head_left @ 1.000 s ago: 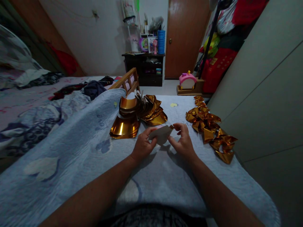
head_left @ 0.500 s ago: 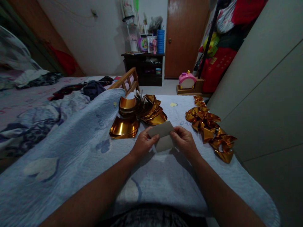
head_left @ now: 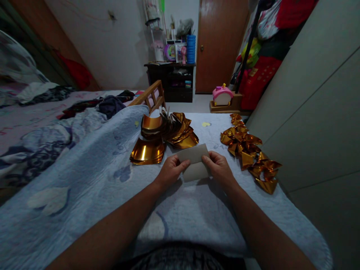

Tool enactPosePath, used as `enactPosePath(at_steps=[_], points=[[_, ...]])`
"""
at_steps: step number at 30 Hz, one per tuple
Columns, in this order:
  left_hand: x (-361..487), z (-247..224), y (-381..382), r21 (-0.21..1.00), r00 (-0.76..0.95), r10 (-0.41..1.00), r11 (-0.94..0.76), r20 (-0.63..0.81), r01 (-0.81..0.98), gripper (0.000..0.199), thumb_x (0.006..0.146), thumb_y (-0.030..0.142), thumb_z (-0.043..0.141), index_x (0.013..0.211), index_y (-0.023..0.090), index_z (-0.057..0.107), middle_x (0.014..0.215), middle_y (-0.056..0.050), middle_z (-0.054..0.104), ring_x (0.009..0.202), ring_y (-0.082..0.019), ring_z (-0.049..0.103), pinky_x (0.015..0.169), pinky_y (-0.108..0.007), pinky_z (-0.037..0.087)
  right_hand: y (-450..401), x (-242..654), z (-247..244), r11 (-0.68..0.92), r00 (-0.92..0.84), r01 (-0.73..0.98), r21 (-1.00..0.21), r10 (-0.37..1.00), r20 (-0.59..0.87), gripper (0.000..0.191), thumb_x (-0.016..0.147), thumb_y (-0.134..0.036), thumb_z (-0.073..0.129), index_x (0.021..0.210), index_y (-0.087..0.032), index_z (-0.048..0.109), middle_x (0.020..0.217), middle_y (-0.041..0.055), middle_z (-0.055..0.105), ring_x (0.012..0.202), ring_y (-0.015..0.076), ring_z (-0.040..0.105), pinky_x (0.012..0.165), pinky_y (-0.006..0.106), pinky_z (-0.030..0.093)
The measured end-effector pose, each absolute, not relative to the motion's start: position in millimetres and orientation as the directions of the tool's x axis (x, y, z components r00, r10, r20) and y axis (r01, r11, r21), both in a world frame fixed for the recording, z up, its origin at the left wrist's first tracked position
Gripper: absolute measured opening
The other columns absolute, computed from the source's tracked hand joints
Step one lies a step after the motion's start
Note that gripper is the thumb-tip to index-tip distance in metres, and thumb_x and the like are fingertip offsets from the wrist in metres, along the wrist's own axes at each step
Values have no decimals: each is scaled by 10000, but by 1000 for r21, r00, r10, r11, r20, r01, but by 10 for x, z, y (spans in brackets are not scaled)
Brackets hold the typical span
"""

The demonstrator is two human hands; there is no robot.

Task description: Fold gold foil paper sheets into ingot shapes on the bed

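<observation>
A sheet of paper (head_left: 195, 172), pale grey on the side that shows, is held between my two hands with a crease running across it. My left hand (head_left: 172, 169) pinches its left edge, thumb on top. At the right edge my right hand (head_left: 218, 165) grips it the same way. Just beyond lie stacks of shiny gold paper sheets (head_left: 147, 150), some curved and fanned out. To the right of my hands, folded gold paper pieces (head_left: 247, 159) form a long loose pile.
Everything lies on a light blue quilt (head_left: 194, 221) with heart patterns. A wooden rail (head_left: 149, 95) stands behind the gold stacks. Rumpled clothes (head_left: 112, 107) lie on the bed at left. A pale cabinet (head_left: 317, 123) borders the right side, and a pink toy (head_left: 222, 95) sits beyond the quilt.
The sheet has turned slightly and its lower part faces me more evenly. Both hands keep their pinch and have barely shifted. The gold piles are unchanged.
</observation>
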State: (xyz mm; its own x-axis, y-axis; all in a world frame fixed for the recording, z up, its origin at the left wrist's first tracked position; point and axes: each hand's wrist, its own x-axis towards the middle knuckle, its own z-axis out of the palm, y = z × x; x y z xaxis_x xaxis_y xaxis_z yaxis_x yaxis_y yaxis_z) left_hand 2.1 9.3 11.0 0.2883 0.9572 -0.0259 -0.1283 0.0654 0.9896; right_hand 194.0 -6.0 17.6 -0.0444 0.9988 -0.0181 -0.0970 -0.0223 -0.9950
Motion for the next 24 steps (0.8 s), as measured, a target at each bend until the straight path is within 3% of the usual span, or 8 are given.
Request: enactPosePath(at_steps=[17,24], points=[[6,119,127,992,262,964,71,-42,-102,480,725,437,818,1060,105,728,1006,-120,758,830,-211,673,714,-282,510,-26,1962,112,35,-20,3,-999,999,35,317,849,-474,630,898,-175,721,769,24,661,667,159,548,567,251,419],[1,107,123,983,344,932,158,-117,-95,458,698,482,824,918,91,732,800,-77,719,652,-148,602,579,-235,461,-30,1962,141,30,-26,20,-999,999,29,309,841,-465,628,876,-171,716,737,16,640,633,153,527,544,251,406]])
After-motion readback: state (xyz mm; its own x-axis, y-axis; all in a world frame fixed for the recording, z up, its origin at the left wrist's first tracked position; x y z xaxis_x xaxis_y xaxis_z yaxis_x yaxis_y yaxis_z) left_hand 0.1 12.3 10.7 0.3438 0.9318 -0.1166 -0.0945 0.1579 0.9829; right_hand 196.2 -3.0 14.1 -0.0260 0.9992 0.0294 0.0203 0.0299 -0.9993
